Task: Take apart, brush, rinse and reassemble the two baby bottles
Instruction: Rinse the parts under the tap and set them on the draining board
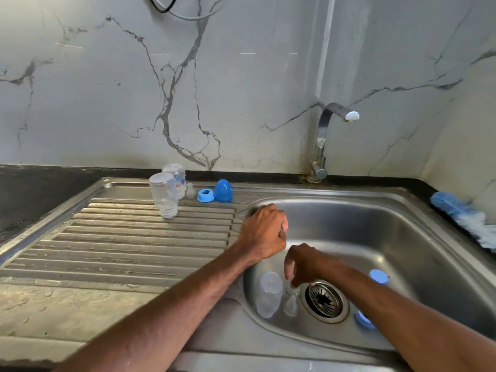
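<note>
Two clear bottle bodies (163,197) (175,181) stand upside down on the drainboard. Beside them are a clear teat (190,190), a blue ring (205,196) and a blue cap (223,191). In the basin lie a clear rounded plastic piece (268,294), a clear teat (291,306) and two blue pieces (378,276) (363,320). My left hand (264,232) is curled at the basin's left rim; what it holds, if anything, is hidden. My right hand (306,264) hangs over the basin, its fingertips pointing down just above the teat.
The steel sink (402,218) has a drain strainer (324,299) near its front. A tap (322,140) stands at the back with its spout over the basin and no water running. A blue and white bottle brush (464,218) lies on the right rim. The ribbed drainboard (120,245) is wet.
</note>
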The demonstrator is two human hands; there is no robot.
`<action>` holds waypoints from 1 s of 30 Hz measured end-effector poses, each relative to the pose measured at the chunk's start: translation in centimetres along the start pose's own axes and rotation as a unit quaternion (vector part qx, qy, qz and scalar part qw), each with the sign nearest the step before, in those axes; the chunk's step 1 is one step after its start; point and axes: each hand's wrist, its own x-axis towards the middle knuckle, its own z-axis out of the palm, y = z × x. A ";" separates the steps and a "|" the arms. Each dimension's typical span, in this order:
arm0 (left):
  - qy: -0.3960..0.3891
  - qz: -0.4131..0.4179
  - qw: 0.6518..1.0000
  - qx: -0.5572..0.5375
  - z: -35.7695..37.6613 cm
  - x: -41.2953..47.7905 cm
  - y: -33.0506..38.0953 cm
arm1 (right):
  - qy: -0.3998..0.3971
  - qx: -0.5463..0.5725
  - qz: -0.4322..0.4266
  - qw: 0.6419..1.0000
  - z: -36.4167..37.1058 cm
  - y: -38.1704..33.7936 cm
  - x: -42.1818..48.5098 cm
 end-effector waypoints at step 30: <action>0.025 0.203 0.885 0.418 2.6 17.3 4.5 | 0.246 0.688 -0.008 0.683 -6.7 6.7 -4.2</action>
